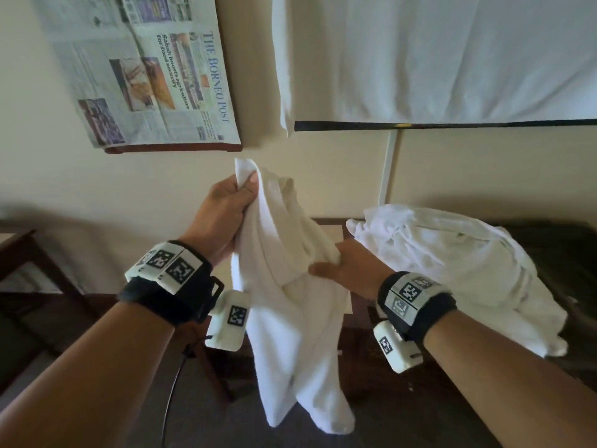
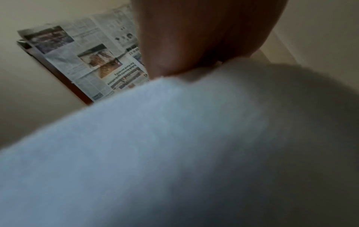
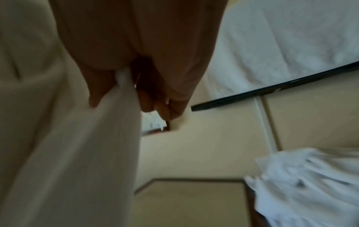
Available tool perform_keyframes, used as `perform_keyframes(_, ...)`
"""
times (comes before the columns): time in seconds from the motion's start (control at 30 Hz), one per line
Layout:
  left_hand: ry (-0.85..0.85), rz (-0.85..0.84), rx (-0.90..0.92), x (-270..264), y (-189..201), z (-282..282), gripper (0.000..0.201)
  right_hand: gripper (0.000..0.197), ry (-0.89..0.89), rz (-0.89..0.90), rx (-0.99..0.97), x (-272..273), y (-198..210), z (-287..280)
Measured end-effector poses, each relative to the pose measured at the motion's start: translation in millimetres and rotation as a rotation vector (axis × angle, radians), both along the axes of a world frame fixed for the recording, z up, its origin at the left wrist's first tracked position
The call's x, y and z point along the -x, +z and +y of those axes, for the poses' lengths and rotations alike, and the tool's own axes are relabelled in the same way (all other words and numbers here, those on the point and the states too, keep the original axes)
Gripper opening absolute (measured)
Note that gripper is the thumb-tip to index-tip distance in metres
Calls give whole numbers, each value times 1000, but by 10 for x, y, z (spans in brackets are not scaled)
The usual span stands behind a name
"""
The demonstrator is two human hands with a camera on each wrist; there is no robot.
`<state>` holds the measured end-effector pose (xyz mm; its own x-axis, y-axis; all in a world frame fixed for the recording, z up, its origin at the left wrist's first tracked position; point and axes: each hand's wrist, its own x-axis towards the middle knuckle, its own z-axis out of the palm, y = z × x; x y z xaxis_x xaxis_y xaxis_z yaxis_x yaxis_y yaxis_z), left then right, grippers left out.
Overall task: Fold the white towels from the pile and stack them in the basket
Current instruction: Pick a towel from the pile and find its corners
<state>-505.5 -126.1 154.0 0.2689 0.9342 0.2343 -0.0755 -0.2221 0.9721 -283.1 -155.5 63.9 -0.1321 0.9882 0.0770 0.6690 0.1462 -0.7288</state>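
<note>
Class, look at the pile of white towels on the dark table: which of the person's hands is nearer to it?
Right. The right hand is just beside the pile; the left hand is farther off, raised on the held towel.

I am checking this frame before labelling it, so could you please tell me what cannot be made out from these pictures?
- Basket: in no view, so its place and contents are unknown.
- Left hand fingers: in the left wrist view, the blurred held towel covers them.
- Right hand fingertips: head view, tucked into the towel's folds.
- Pile: how many towels it holds cannot be told; crumpled together.
- Newspaper small print: too small.
</note>
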Motion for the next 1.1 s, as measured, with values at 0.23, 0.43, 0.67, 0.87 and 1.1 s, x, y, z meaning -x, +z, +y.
perform_keyframes(0.23,117,29,23,265,82,89,46,33,-215,-62,66,-737,-443,198)
perform_keyframes(0.43,29,183,55,75,-77,133,31,18,-12,44,-356,-196,524,391)
perform_keyframes(0.67,38,146,6,-14,-119,353,48,27,23,8,-329,157,860,527)
perform_keyframes(0.87,94,54,-44,394,-96,564,21,29,-55,-208,-63,205,367,529)
perform_keyframes(1.1,28,-31,-76,966,2,760,19,15,-422,276,-64,253,163,331)
